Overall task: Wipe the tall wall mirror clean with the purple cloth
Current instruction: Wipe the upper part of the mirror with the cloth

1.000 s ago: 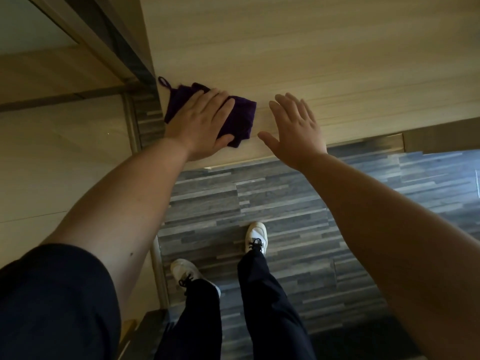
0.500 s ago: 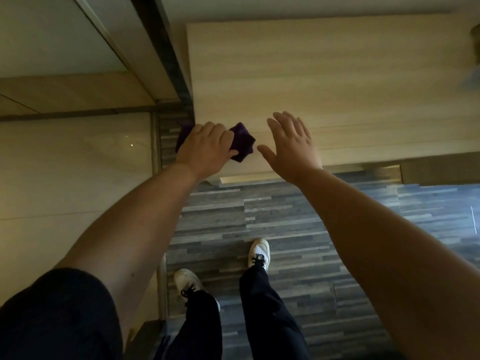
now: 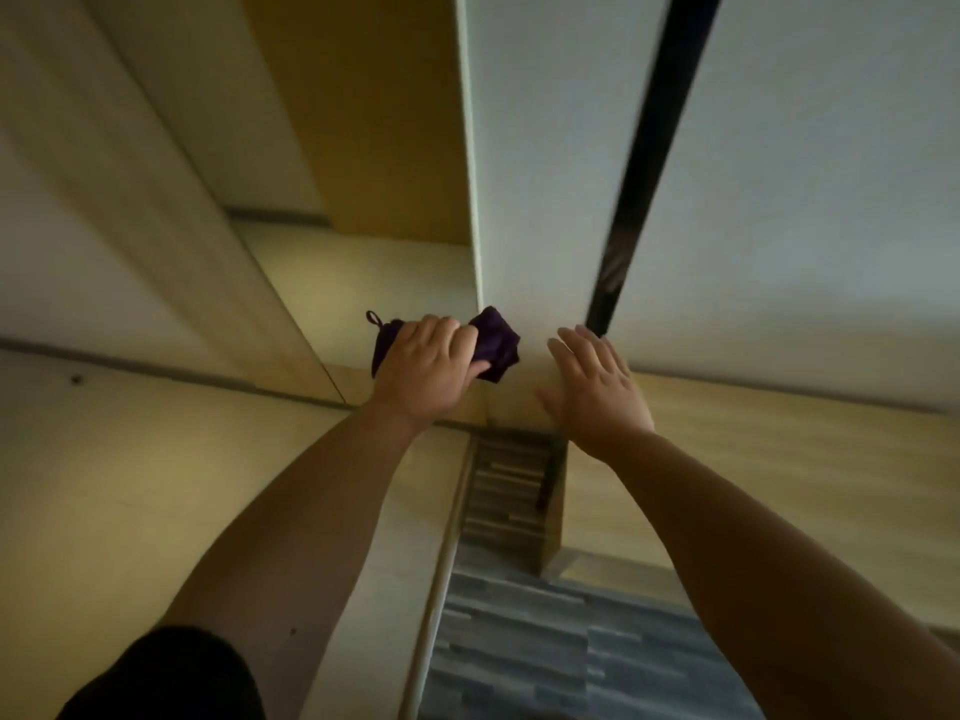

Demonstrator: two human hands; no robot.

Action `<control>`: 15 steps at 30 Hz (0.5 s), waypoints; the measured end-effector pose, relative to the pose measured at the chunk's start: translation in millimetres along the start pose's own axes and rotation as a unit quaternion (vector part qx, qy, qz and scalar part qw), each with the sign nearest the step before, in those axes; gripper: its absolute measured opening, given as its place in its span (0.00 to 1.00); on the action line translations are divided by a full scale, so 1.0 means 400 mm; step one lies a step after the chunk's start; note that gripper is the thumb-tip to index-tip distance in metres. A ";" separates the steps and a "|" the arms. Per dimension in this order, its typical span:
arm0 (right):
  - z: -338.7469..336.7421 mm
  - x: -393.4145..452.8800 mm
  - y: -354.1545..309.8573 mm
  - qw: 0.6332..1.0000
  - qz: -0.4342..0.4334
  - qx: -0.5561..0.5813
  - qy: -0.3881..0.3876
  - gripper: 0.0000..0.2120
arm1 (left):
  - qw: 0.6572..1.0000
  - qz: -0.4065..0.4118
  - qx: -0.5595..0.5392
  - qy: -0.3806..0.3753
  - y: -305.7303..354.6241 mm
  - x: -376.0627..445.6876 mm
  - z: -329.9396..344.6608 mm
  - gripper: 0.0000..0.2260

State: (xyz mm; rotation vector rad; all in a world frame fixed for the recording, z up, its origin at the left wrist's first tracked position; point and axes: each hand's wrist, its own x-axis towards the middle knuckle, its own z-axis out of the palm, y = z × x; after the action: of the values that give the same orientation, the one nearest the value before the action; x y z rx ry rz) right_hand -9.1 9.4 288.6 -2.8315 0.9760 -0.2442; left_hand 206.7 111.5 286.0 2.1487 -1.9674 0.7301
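Cloth (image 3: 497,343) — dark purple, bunched, small loop at one corner — in the left hand's (image 3: 428,367) grip; right hand (image 3: 592,389) open-palmed.

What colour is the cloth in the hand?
Dark purple cloth, seen in the head view.

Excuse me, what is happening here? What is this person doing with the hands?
A person is reaching forward with both bare arms. The left hand grips a bunched purple cloth and presses it against a pale vertical surface. The right hand is open, fingers spread, and holds nothing beside the cloth. The picture is blurred, so I cannot tell where the mirror glass begins.
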 end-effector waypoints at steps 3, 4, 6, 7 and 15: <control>-0.096 0.076 -0.085 0.999 -0.014 -0.029 0.026 0.32 | 0.999 -0.022 0.038 0.027 -0.130 0.019 -0.115 0.20; -0.124 0.098 -0.110 0.999 -0.018 -0.037 0.033 0.33 | 0.998 -0.027 0.049 0.037 -0.169 0.023 -0.150 0.20; -0.184 0.140 -0.167 0.997 -0.031 -0.049 0.055 0.33 | 0.994 -0.035 0.079 0.066 -0.247 0.025 -0.223 0.20; -0.214 0.160 -0.193 0.996 -0.038 -0.052 0.067 0.33 | 0.992 -0.038 0.091 0.081 -0.282 0.028 -0.258 0.20; -0.427 0.291 -0.386 0.978 -0.097 -0.076 0.171 0.32 | 0.966 -0.052 0.170 0.186 -0.509 0.058 -0.468 0.19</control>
State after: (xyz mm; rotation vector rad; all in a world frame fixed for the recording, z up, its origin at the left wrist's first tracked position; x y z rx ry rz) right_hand 140.0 44.8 495.9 -3.0930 0.7993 -0.7283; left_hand 356.2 196.0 503.9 2.0654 -1.6177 1.4199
